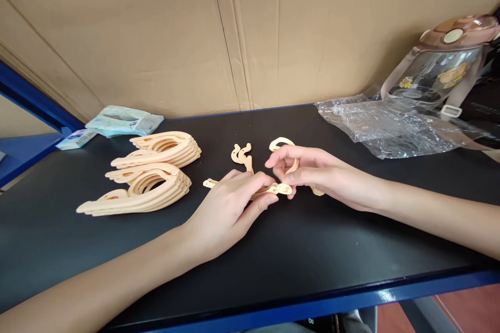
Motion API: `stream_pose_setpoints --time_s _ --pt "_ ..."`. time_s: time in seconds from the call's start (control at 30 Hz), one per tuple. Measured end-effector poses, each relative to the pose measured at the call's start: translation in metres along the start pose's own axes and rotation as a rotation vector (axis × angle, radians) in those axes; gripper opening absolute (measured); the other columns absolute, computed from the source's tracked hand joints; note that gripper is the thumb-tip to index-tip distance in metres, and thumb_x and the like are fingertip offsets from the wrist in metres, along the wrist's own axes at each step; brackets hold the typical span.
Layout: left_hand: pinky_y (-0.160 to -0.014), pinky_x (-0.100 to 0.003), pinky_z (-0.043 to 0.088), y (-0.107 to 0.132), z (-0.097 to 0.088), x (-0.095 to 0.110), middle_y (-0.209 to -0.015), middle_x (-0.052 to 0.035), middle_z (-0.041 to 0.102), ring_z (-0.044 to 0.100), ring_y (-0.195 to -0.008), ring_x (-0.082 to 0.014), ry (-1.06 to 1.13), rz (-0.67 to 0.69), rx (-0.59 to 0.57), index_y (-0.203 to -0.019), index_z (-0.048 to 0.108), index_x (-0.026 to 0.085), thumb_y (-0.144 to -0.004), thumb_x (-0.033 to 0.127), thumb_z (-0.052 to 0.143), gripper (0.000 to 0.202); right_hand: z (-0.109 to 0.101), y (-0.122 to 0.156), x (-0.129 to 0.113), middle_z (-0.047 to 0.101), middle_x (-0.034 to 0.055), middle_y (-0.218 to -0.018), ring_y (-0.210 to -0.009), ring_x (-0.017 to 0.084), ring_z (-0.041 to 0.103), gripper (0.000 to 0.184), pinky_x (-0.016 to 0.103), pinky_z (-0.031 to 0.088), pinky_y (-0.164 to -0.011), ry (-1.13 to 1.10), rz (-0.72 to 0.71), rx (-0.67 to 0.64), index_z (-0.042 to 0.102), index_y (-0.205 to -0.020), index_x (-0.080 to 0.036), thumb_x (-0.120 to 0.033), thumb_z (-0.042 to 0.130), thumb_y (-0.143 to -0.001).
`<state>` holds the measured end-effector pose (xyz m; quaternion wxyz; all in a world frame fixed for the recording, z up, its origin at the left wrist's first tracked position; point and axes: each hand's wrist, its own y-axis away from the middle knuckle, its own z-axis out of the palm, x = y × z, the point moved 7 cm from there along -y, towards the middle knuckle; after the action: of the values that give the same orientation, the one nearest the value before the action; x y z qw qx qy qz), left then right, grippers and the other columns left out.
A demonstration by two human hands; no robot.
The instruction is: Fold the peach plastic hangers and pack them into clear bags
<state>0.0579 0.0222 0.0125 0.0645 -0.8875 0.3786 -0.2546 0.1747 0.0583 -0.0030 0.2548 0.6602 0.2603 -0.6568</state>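
Note:
My left hand (230,208) and my right hand (316,174) meet over the middle of the black table (297,250). Together they pinch a peach plastic hanger part (279,189), the left fingers on its long arm, the right fingertips on its rounded end. A peach hook piece (282,144) shows behind my right fingers, partly hidden by them. Two small peach hooks (242,155) lie just beyond my left hand.
Two stacks of peach hanger arms (152,171) lie at the left. Tissue packets (121,120) sit at the back left. A crumpled clear bag (390,125) and a clear bottle with a pink lid (445,62) are at the right. Cardboard (250,26) stands behind.

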Motion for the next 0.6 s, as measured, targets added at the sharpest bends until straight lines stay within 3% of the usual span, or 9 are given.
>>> stream_pose_setpoints --time_s 0.27,0.43,0.53,0.6 --pt "-0.057 -0.019 0.038 0.0042 0.0042 -0.0026 -0.081 0.0051 0.064 0.057 -0.063 -0.0093 0.058 -0.001 -0.041 -0.104 0.055 0.023 -0.1 0.024 0.044 0.012 0.0004 0.0018 -0.0009 0.057 -0.0025 -0.084 -0.078 0.011 0.058 0.026 0.029 0.046 -0.077 0.015 -0.024 -0.068 0.063 -0.109 -0.023 -0.022 0.065 -0.083" --pt "-0.047 -0.02 0.029 0.0052 0.0083 -0.001 -0.065 0.0069 0.056 0.048 -0.048 -0.0087 -0.041 0.029 -0.06 -0.099 0.055 0.021 -0.1 0.027 0.041 0.015 -0.0036 -0.0015 -0.0027 0.057 -0.0032 -0.082 -0.076 0.011 0.056 0.032 0.029 0.044 -0.077 0.151 -0.058 -0.157 0.062 -0.114 -0.022 -0.018 0.064 -0.083" --pt "-0.046 -0.02 0.028 0.0042 0.0087 -0.0024 -0.057 0.0082 0.051 0.043 -0.043 -0.008 -0.091 -0.015 -0.054 -0.097 0.059 0.02 -0.099 0.028 0.043 0.018 -0.0043 -0.001 -0.0037 0.052 -0.0035 -0.083 -0.074 0.011 0.052 0.029 0.028 0.043 -0.073 0.26 -0.092 -0.097 0.062 -0.11 -0.022 -0.014 0.059 -0.083" --pt "-0.046 -0.02 0.028 0.0036 0.0075 -0.0026 -0.056 0.008 0.05 0.042 -0.042 -0.0076 -0.108 -0.034 -0.039 -0.093 0.061 0.02 -0.099 0.028 0.043 0.02 -0.0039 0.0001 -0.0019 0.049 -0.0036 -0.082 -0.073 0.01 0.051 0.025 0.028 0.042 -0.072 0.219 -0.081 -0.018 0.061 -0.106 -0.023 -0.013 0.053 -0.084"
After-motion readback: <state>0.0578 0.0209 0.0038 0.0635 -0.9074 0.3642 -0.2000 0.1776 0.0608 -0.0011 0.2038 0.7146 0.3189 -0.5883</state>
